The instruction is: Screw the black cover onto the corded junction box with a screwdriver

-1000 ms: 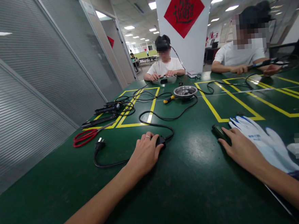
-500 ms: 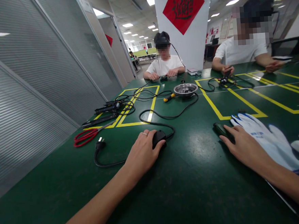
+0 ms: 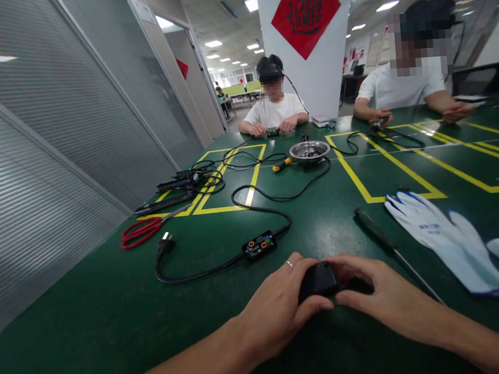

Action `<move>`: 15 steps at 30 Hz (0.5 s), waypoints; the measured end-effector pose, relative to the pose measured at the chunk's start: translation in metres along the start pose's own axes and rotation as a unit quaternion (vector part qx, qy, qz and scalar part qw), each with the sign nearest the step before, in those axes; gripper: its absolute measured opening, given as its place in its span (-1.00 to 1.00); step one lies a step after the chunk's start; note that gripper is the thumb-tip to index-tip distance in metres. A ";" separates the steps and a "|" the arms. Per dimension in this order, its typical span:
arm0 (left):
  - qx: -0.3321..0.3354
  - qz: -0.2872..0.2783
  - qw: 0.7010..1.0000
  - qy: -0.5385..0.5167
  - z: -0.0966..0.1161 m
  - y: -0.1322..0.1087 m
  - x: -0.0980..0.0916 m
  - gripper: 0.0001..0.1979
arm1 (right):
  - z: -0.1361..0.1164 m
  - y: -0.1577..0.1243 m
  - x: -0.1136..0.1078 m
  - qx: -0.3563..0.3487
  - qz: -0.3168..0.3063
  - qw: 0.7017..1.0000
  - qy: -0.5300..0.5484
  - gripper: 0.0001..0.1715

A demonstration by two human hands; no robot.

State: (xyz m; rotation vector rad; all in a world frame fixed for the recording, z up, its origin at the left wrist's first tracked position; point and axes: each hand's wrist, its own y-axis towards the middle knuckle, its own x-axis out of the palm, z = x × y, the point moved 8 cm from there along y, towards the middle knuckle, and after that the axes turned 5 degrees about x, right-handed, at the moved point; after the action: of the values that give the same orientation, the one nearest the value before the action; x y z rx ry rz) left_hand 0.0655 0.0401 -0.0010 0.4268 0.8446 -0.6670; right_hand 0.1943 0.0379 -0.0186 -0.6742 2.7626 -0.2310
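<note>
In front of me, just above the table, is a black plastic cover [image 3: 320, 280], a small box-shaped shell. My left hand [image 3: 278, 299] grips its left side between thumb and fingers. At the cover's right end is my right hand [image 3: 367, 287], its fingers and thumb curved around that end. Beyond them lies an opened black cord housing [image 3: 259, 245] with its circuit board and orange-ringed parts showing. A black power cord [image 3: 204, 274] runs from it to a two-pin plug [image 3: 165, 242]. On the right rests a screwdriver [image 3: 374, 226] with a dark green handle.
White gloves [image 3: 436, 228] lie right of the screwdriver. Red-handled scissors [image 3: 141, 233] and black tools [image 3: 177, 192] are at left. Farther back stand a metal bowl [image 3: 309, 150] and a yellow-black handled tool [image 3: 282, 164]. Two people work across the green table [image 3: 157, 330].
My left hand has lifted the black cover off the cord housing and brought it nearer, exposing the circuit board. My right hand has let go of the screwdriver and moved left to the cover.
</note>
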 end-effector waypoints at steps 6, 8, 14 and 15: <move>0.039 0.008 0.999 0.005 0.007 -0.001 -0.007 -0.43 | 0.009 0.002 -0.003 0.001 0.011 0.989 0.149 -0.50; 0.028 0.055 0.994 0.092 -0.003 -0.001 -0.021 -0.43 | 0.014 0.002 -0.012 0.006 0.040 0.970 0.238 -0.53; -0.220 0.095 0.907 0.346 -0.078 -0.010 -0.057 -0.51 | 0.024 0.009 -0.041 0.024 0.052 0.896 0.441 -0.60; -0.217 0.075 0.911 0.344 -0.085 -0.009 -0.055 -0.54 | 0.028 0.010 -0.046 0.033 0.067 0.889 0.451 -0.59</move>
State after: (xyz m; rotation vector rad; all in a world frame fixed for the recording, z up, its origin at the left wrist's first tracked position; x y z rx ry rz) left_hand -0.0131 0.1037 -0.0088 0.3124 1.5739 -0.1525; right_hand 0.2379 0.0656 -0.0358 -0.4009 3.6293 -0.7761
